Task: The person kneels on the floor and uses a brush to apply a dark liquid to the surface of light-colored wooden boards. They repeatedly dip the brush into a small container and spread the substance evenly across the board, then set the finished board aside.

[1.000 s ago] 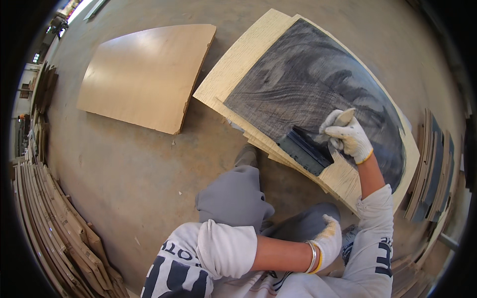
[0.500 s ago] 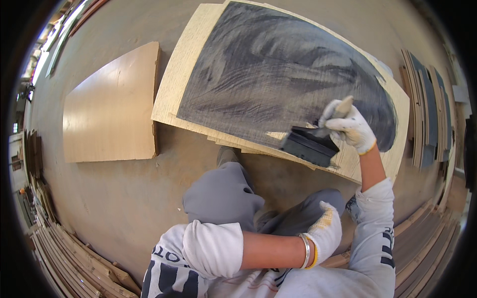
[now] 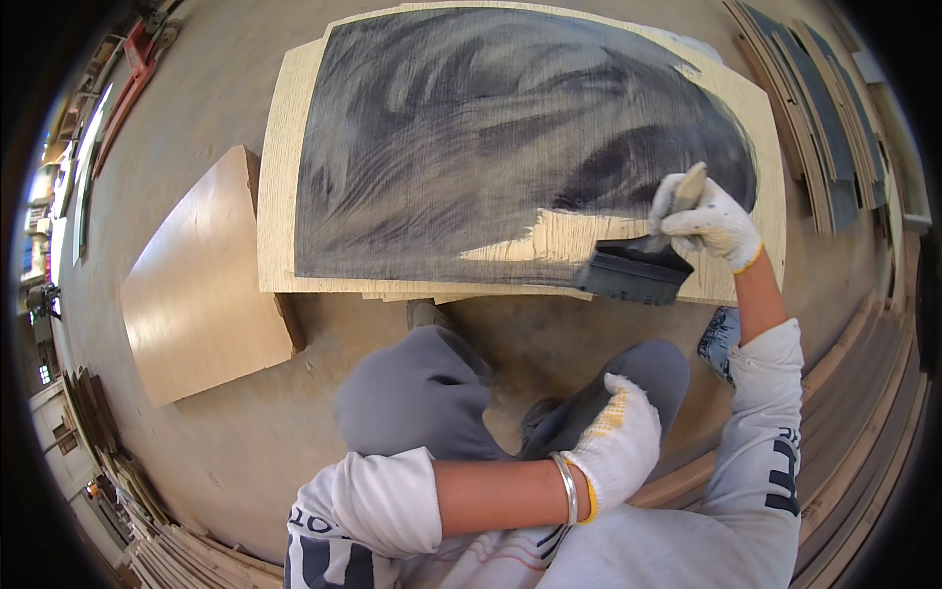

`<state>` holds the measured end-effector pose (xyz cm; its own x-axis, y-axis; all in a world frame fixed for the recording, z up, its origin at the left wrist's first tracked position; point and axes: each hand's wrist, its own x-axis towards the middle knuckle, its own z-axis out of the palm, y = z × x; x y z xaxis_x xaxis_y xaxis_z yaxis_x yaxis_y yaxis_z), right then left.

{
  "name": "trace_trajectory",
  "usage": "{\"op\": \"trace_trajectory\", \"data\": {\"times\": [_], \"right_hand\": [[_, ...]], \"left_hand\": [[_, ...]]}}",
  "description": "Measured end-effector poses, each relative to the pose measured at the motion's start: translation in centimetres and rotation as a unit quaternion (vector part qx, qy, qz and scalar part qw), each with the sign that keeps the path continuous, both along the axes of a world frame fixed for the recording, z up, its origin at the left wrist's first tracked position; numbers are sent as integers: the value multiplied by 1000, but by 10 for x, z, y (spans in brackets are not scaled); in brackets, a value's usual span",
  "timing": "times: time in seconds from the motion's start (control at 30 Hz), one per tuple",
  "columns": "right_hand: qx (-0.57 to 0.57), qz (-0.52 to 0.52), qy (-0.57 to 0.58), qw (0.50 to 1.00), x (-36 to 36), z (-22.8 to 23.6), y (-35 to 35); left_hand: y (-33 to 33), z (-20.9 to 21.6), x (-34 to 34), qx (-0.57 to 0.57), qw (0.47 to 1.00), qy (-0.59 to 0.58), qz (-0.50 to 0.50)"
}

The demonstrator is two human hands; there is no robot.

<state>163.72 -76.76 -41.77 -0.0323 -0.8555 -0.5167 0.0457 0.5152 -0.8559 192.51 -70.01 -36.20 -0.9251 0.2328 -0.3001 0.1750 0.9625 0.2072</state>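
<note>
Before me lies a pale wood-grain board [image 3: 277, 182], its upper face largely spread with a streaky dark grey-black coating [image 3: 432, 137]. A bare patch of pale grain shows near its near edge. In my right hand [image 3: 714, 221], in a white knitted glove, is the handle of a wide paintbrush [image 3: 638, 272]. Its broad black head rests on the board's near edge, just right of the bare patch. My left hand [image 3: 620, 442], gloved in white with yellow patches and with a silver bangle at the wrist, lies over my lap by the knee. Its fingers are mostly hidden.
More boards show under the near edge of the coated one. Left stands a smooth light-brown panel block [image 3: 201, 294]. Stacked dark and brown boards [image 3: 810, 108] lie at the far right, long planks [image 3: 863, 432] at the lower right. A patterned container [image 3: 719, 342] sits by my right sleeve.
The view has turned, so the board now lies more level across it. My right hand has moved the brush slightly rightward along the near edge. More bare grain shows beside it.
</note>
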Motion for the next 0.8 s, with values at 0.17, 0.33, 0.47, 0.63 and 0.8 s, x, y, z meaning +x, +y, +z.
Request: {"op": "trace_trajectory", "data": {"times": [0.17, 0.33, 0.47, 0.63, 0.8], "right_hand": [[22, -93, 36, 995, -82, 14, 73], [19, -83, 37, 996, -86, 9, 69], [-25, -3, 2, 1000, -32, 2, 11], [-68, 94, -61, 991, 58, -15, -59], [-90, 150, 24, 984, 99, -13, -82]], "left_hand": [[4, -4, 0, -18, 1000, -5, -1], [7, -6, 0, -17, 999, 28, 5], [10, -9, -1, -56, 997, 56, 0], [18, -10, -12, -57, 998, 25, -11], [22, -11, -14, -37, 999, 20, 2]]}}
